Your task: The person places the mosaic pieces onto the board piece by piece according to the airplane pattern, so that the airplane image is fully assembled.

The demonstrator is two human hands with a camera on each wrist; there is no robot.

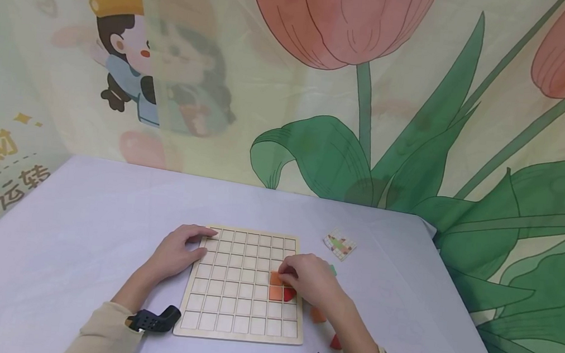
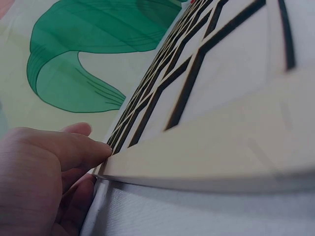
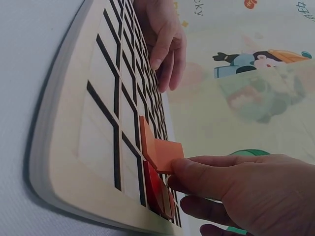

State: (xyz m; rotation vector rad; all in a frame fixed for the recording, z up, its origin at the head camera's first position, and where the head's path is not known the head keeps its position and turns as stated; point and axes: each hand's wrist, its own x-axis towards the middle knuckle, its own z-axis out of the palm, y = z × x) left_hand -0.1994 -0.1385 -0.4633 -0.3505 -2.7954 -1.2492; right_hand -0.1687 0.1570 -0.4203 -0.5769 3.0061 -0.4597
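A wooden grid board lies on the table. My left hand rests at its far left corner, fingers loosely spread and touching the frame; the left wrist view shows this hand at the board's rim. My right hand pinches an orange square tile between thumb and finger, tilted above the cells on the board's right side. Just nearer, another orange tile sits on the grid beside a red piece with a curved edge.
Right of the board lie a loose orange piece, a red piece and a green piece, partly covered by the right arm. A small patterned card lies farther back. A printed cloth hangs behind the table.
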